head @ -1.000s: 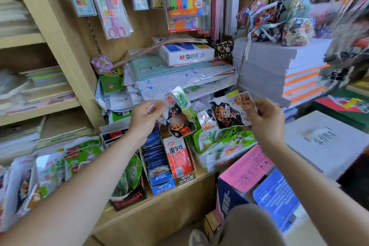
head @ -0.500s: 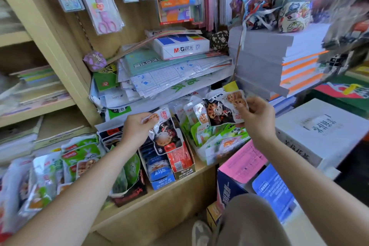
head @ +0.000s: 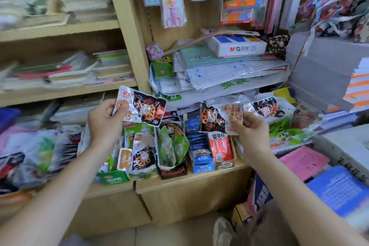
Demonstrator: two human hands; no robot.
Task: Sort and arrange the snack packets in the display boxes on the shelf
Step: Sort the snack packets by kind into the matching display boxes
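My left hand (head: 105, 122) pinches a black and silver snack packet (head: 143, 107) by its left edge, up above the display boxes. My right hand (head: 251, 129) holds a second packet of the same kind (head: 217, 118) by its right edge, above the blue and red boxes. On the wooden shelf (head: 191, 180) stand a black display box (head: 172, 170) with green packets, a blue box (head: 202, 166) of blue packets and a box with a red packet (head: 221, 147). Left of these is a green box (head: 112, 178) with mixed packets. More loose packets (head: 267, 109) lie at the right.
Stacks of paper and an M&G box (head: 237, 47) fill the shelf above the snacks. Scissors and stationery packs (head: 171, 0) hang at the back. A shelf upright (head: 127, 32) divides the left bay of books. Pink and blue cartons (head: 337, 189) stand at the lower right.
The view swung left. My left hand carried its packet to the left of the black box and higher. My right hand moved its packet left, over the blue and red boxes.
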